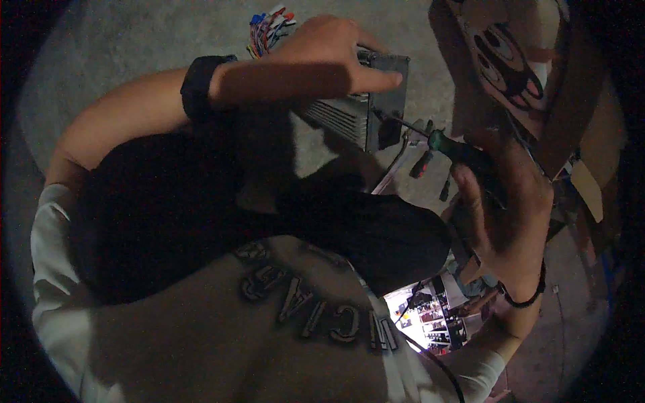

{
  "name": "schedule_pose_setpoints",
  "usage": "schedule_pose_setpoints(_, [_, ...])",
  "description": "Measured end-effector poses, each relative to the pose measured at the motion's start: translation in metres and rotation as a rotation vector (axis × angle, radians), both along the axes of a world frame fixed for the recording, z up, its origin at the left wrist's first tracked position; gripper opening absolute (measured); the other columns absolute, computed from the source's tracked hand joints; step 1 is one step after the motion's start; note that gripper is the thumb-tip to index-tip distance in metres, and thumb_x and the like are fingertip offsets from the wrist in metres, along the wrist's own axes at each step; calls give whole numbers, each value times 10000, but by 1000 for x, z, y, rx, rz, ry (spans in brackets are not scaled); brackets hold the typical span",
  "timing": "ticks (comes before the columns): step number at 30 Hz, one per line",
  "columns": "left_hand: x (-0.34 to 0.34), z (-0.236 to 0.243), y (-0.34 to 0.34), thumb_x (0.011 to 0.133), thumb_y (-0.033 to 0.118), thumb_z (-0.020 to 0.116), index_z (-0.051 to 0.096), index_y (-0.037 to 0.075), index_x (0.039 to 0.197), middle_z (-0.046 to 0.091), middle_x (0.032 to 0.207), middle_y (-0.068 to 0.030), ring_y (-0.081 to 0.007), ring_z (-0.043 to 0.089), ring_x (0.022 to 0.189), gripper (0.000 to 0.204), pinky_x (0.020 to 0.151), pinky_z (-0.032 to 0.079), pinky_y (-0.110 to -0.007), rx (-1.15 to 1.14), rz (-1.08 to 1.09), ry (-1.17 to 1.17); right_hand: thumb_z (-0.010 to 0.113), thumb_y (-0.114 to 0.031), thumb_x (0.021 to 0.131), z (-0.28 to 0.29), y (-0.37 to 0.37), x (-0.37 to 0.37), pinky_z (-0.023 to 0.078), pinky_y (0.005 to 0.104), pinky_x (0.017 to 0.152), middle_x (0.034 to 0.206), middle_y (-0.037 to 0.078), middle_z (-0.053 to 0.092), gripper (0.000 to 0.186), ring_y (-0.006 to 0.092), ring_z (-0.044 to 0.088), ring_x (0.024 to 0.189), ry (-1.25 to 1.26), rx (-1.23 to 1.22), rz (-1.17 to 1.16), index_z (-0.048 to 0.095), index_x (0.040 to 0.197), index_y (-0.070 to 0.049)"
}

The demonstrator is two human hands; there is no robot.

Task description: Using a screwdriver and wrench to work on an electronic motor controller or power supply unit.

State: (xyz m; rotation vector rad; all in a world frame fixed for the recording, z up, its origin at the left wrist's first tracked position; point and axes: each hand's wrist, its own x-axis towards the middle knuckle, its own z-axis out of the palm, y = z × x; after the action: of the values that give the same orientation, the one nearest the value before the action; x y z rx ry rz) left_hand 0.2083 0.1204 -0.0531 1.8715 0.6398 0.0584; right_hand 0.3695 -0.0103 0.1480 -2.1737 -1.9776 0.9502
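My left hand (pixel 336 57) rests over a dark metal power supply unit (pixel 339 121) with slotted vents, its thumb on the top edge and its fingers on the far side. A bundle of coloured wires with connectors (pixel 271 28) lies beyond my wrist, by the unit. My right hand (pixel 514 201) is closed round the green-and-black handle of a screwdriver (pixel 449 146). Its thin shaft points left, with the tip at the unit's end panel; whether it sits in a screw I cannot tell. Part of the handle is hidden in my fingers.
A tool with a red-and-black handle (pixel 422 164) lies on the grey floor (pixel 161 40) beyond my knee. At the right stands a cardboard box (pixel 514 60) with a cartoon face. My dark-clothed leg (pixel 376 235) is between my arms. A brightly lit area (pixel 430 316) shows below.
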Motion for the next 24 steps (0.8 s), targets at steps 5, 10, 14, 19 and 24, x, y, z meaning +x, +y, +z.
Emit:
schedule_pose_setpoints(5, [-1, -6, -3, 769, 523, 736, 750, 1, 1103, 737, 885, -231, -344, 727, 862, 620, 844, 553, -414, -9, 18, 4, 728, -9, 764, 9, -2, 7, 534, 407, 693, 949, 157, 636, 427, 354, 670, 827, -129, -60, 195, 628, 1178, 24])
schedule_pose_setpoints(10, [2, -3, 2, 747, 587, 770, 765, 72, 1109, 725, 1065, -217, -369, 700, 996, 630, 906, 542, -415, -77, -15, 79, 725, -1, 760, 9, -3, 7, 526, 408, 658, 933, 161, 621, 506, 351, 651, 800, -315, -10, 493, 632, 1257, -13])
schedule_pose_setpoints(14, [1, -7, 5, 754, 582, 768, 765, 71, 1108, 725, 1058, -217, -363, 700, 992, 622, 893, 542, -417, -85, -17, 61, 706, -5, 814, -6, -3, 6, 524, 393, 664, 939, 174, 636, 415, 337, 656, 805, -159, -70, 148, 638, 1224, -11])
schedule_pose_setpoints(19, [-6, -17, 2, 780, 525, 733, 761, 6, 1060, 736, 891, -228, -367, 723, 851, 591, 832, 547, -421, 43, 31, -84, 699, 17, 823, -7, 10, -7, 533, 384, 700, 994, 194, 649, 345, 343, 675, 857, -8, -174, -132, 642, 1163, 0])
schedule_pose_setpoints(24, [-10, -10, 12, 777, 561, 761, 761, 56, 1110, 732, 1027, -215, -354, 709, 964, 605, 872, 542, -413, -84, -10, 40, 706, 26, 787, 2, 12, -6, 541, 395, 699, 1076, 190, 635, 400, 344, 677, 881, -265, -141, 226, 641, 1180, -11])
